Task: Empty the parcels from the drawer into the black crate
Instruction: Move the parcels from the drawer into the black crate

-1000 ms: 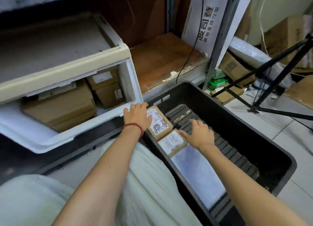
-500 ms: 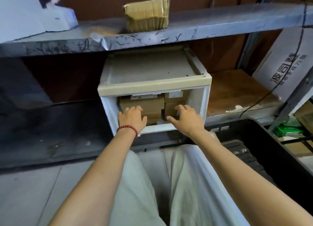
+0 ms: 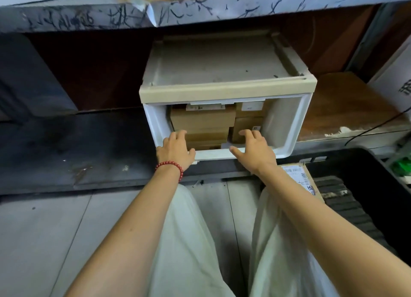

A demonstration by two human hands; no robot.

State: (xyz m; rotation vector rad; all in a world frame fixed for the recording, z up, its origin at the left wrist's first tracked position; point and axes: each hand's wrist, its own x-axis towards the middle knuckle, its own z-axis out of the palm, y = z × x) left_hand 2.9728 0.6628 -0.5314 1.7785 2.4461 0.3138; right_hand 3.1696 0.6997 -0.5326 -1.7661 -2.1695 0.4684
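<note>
**Both hands in the drawer, nothing grabbed**

Neither grip is closed on anything. The left hand (image 3: 175, 150) and right hand (image 3: 253, 150) both have loosely spread fingers reaching over the front lip of the white plastic drawer (image 3: 289, 141).

Left fingertips are right at the front of the big brown parcel stack (image 3: 203, 118) on the drawer's left side. Right fingertips are at the smaller parcel stack (image 3: 249, 123) just beside it. Can't tell if either hand actually touches cardboard.

There's a red bead bracelet (image 3: 170, 166) on the left wrist. The drawer sticks out of its beige housing (image 3: 226, 89), which sits on a dark low shelf (image 3: 77, 145).

The black crate (image 3: 378, 185) is on the floor down to the right, well apart from both hands. One labelled parcel (image 3: 300, 176) lies in its near corner, beside the right forearm. A scribbled-on shelf board (image 3: 222, 12) runs overhead.
</note>
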